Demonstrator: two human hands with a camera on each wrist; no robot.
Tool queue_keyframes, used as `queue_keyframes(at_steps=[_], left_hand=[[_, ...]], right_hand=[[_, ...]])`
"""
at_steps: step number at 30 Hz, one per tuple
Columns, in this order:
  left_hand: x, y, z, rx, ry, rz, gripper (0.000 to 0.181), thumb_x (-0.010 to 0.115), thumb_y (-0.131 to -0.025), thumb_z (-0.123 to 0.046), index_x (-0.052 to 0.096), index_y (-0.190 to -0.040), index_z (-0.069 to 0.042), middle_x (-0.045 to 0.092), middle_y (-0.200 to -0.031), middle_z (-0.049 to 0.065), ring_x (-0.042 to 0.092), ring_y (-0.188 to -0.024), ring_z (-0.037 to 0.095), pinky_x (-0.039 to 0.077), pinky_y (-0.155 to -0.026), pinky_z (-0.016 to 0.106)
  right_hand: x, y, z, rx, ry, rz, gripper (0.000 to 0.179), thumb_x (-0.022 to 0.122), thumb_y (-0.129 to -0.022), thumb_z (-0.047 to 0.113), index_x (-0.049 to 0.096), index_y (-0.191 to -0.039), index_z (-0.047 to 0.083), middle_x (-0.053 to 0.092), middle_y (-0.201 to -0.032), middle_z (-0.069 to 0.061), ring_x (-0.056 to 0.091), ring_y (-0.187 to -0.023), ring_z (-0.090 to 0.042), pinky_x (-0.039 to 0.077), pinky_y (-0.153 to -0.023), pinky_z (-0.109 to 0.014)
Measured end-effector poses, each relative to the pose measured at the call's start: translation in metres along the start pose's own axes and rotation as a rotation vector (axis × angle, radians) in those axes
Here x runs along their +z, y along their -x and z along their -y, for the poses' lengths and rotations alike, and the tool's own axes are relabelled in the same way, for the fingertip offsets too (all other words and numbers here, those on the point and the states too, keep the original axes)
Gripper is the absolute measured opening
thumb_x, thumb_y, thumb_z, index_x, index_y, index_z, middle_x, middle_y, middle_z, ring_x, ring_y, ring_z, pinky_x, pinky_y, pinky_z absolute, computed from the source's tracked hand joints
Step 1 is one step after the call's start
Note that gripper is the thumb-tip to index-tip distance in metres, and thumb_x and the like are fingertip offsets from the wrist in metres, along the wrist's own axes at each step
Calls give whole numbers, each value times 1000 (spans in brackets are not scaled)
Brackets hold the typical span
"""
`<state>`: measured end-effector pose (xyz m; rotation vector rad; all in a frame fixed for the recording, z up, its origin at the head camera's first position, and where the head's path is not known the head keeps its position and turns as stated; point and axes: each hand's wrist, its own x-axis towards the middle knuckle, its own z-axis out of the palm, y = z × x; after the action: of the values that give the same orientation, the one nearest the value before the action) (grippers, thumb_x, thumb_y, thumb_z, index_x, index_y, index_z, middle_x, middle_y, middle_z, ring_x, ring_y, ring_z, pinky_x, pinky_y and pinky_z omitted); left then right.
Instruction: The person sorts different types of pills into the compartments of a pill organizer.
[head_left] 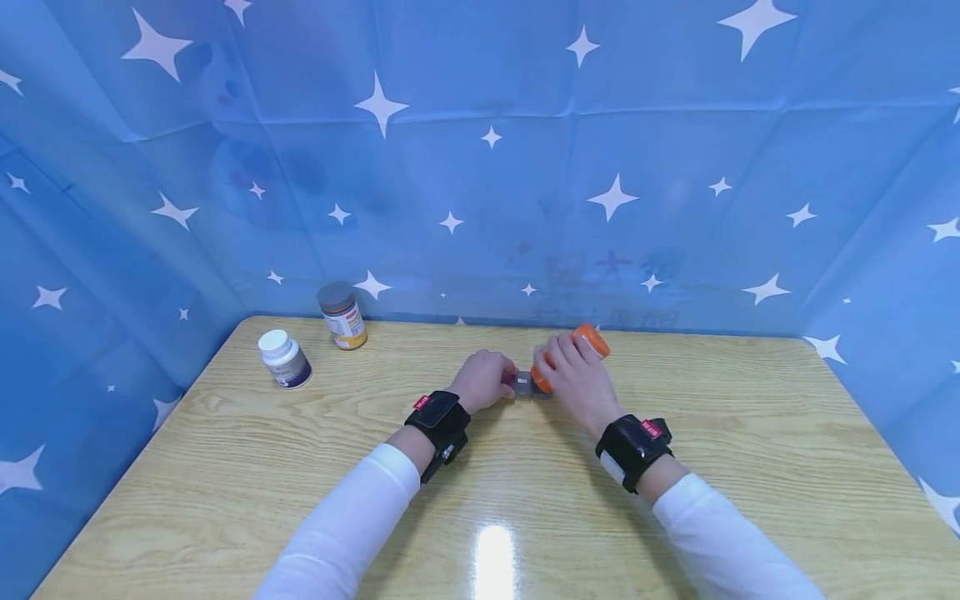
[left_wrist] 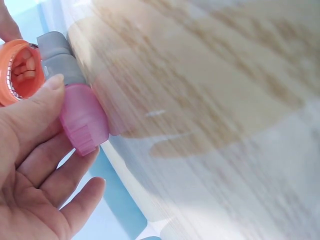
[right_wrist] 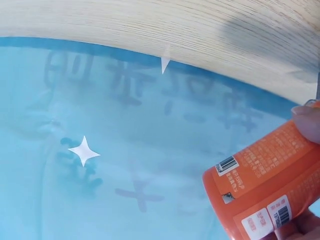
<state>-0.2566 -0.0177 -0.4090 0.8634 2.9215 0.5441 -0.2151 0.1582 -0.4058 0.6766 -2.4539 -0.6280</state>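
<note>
My left hand (head_left: 480, 381) pinches a pill organizer (head_left: 523, 383) at its pink end, low over the table. In the left wrist view the pill organizer (left_wrist: 84, 117) shows a pink compartment and grey ones beyond the thumb. My right hand (head_left: 579, 377) grips an orange pill bottle (head_left: 595, 339), tilted with its uncapped mouth down and toward the grey compartments. Several tablets (left_wrist: 25, 70) lie inside that mouth. Printed labels and barcodes cover the side of the orange bottle (right_wrist: 267, 175) in the right wrist view.
Toward the back left of the wooden table (head_left: 360, 433) stand a white-capped bottle (head_left: 285, 358) and a dark-capped bottle (head_left: 342, 317). A blue curtain (head_left: 480, 183) with white stars hangs behind and along the sides.
</note>
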Motion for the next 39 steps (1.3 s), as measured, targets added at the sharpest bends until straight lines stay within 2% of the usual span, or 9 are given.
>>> queue_keyframes(at_steps=[3, 9, 16, 23, 27, 31, 33, 36, 39], left_hand=[[0, 0, -1, -5, 10, 6, 13, 74, -76, -14, 70, -87, -8, 64, -75, 1, 50, -67, 13, 39, -64, 24], [-1, 0, -2, -19, 12, 21, 17, 73, -78, -14, 71, -93, -7, 66, -79, 2, 52, -70, 13, 41, -66, 24], [0, 0, -3, -26, 19, 25, 21, 73, -78, -14, 71, -98, -7, 68, -84, 3, 55, -73, 14, 43, -70, 25], [1, -2, -1, -12, 4, 20, 22, 73, -78, -16, 71, -98, -8, 68, -84, 2, 54, -73, 14, 43, -70, 25], [2, -2, -1, -22, 1, 24, 24, 72, -79, -17, 71, -102, -9, 69, -88, 3, 57, -79, 16, 45, -75, 28], [1, -2, -1, -30, 15, 28, 24, 72, -79, -16, 71, -102, -9, 70, -90, 4, 58, -81, 16, 45, -76, 28], [1, -2, -1, -27, 17, 27, 23, 72, -79, -16, 72, -101, -9, 70, -89, 3, 58, -79, 16, 45, -74, 27], [0, -1, -1, -25, 14, 26, 22, 72, -79, -15, 72, -100, -9, 70, -88, 3, 56, -77, 16, 44, -73, 27], [-1, 0, -2, -42, 19, 31, 25, 72, -79, -15, 71, -103, -8, 70, -91, 4, 56, -80, 16, 45, -77, 28]], right_hand=[[0, 0, 1, -11, 9, 7, 52, 72, -75, 1, 52, -121, 14, 51, -117, -10, 45, -110, -26, 35, -101, -38], [1, 1, 0, 53, -107, 9, 52, 72, -75, -2, 54, -121, 16, 50, -111, -11, 45, -109, -27, 36, -101, -39], [4, 2, -1, 75, -157, 27, 56, 71, -74, -4, 53, -124, 15, 51, -110, -13, 47, -109, -29, 38, -101, -40], [4, 5, -4, 160, -273, 98, 51, 68, -77, -3, 54, -124, 14, 53, -114, -16, 47, -113, -33, 36, -103, -45], [3, 9, -7, 226, -363, 90, 43, 67, -78, 0, 56, -117, 11, 55, -111, -18, 48, -110, -36, 36, -101, -47], [-4, 15, -9, 320, -528, 64, 46, 74, -72, 4, 57, -115, 8, 57, -104, -18, 53, -101, -36, 42, -94, -49], [-11, 18, -8, 379, -656, 64, 53, 78, -68, 7, 57, -116, 6, 57, -104, -18, 55, -97, -35, 45, -90, -49], [-24, 27, -1, 437, -892, 62, 57, 80, -67, 11, 56, -118, 4, 60, -106, -17, 57, -95, -31, 48, -86, -47], [-44, 38, 13, 466, -1137, 92, 59, 81, -67, 11, 56, -119, 6, 61, -111, -13, 58, -100, -27, 49, -87, -46]])
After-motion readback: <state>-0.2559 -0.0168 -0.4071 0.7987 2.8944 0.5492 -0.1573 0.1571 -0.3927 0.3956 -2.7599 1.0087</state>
